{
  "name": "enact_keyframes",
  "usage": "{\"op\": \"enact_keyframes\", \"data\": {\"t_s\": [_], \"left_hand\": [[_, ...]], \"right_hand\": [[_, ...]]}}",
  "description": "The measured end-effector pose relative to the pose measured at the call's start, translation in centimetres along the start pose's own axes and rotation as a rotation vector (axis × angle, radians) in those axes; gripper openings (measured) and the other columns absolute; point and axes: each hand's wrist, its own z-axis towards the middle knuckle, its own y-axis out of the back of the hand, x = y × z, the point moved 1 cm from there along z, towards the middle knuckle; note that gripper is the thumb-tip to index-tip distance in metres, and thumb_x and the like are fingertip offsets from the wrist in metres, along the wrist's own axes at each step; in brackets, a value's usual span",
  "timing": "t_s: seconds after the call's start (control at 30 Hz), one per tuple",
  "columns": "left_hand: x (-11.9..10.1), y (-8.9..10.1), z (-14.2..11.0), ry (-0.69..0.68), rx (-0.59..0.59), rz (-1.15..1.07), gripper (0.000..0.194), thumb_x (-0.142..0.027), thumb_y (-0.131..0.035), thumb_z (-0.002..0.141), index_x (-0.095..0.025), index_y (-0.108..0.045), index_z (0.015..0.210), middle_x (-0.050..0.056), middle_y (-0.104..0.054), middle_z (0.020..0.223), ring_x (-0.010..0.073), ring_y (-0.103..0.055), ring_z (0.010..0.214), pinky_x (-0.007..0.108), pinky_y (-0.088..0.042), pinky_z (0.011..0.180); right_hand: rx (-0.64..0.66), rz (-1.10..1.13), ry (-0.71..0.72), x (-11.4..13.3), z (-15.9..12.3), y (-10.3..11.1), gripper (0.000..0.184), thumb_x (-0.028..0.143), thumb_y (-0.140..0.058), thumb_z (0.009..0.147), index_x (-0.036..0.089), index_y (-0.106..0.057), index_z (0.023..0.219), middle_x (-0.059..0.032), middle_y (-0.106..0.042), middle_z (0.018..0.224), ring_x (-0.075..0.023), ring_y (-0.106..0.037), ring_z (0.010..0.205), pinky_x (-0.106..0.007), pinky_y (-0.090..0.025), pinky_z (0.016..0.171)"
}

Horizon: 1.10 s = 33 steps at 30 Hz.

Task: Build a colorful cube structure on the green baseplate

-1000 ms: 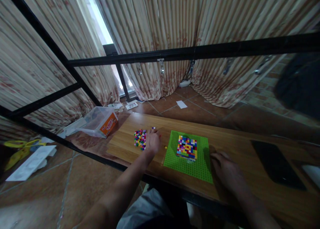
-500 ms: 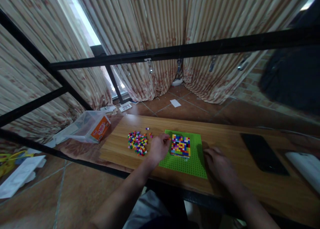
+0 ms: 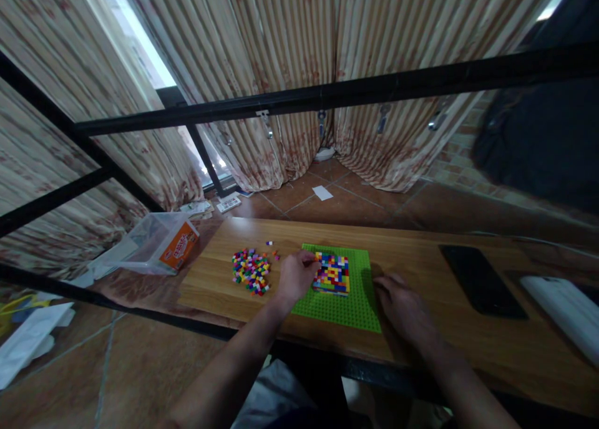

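While the brick block (image 3: 334, 275) lies between left hand (image 3: 296, 279) and right hand (image 3: 403, 303), I cannot tell either's grip.

The scene is dim, daylight showing at the upper-left window (image 3: 139, 36), pale glare on the tabletop (image 3: 241, 227).

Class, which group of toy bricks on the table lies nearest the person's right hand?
The multicoloured brick block on the green baseplate; the loose brick pile lies farther off, left of the left hand.
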Motion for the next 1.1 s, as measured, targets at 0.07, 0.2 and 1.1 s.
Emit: {"op": "enact_keyframes", "data": {"t_s": [0.07, 0.2, 1.1], "left_hand": [[0.2, 0.0, 0.3, 0.028, 0.002, -0.031, 0.007, -0.015, -0.070, 0.073, -0.017, -0.073, 0.079, 0.003, -0.074, 0.077, 0.0152, -0.067, 0.072, 0.025, -0.050, 0.067], [1.0, -0.2, 0.9, 0.096, 0.006, -0.157, 0.010, -0.020, -0.075, 0.069, -0.015, -0.073, 0.078, 0.003, -0.072, 0.073, 0.0152, -0.065, 0.069, 0.025, -0.049, 0.064], [-0.8, 0.3, 0.6, 0.098, -0.011, 0.138, 0.006, -0.019, -0.073, 0.071, -0.017, -0.075, 0.076, 0.003, -0.075, 0.076, 0.0150, -0.067, 0.072, 0.024, -0.048, 0.064]], "right_hand": [[0.002, 0.003, -0.007, 0.1, 0.0, 0.1, 0.030, 0.021, -0.038, 0.095, 0.019, -0.068, 0.099, -0.0077, -0.065, 0.104, -0.0166, -0.063, 0.081, -0.030, -0.049, 0.077], [0.019, 0.007, -0.006, 0.2, 0.0, 0.2, 0.031, 0.021, -0.038, 0.095, 0.019, -0.068, 0.097, -0.0078, -0.064, 0.102, -0.0166, -0.063, 0.082, -0.031, -0.049, 0.078], [-0.004, -0.029, -0.004, 0.2, 0.0, -0.1, 0.030, 0.022, -0.039, 0.096, 0.018, -0.068, 0.101, -0.0076, -0.065, 0.103, -0.0166, -0.064, 0.080, -0.029, -0.048, 0.074]]}}
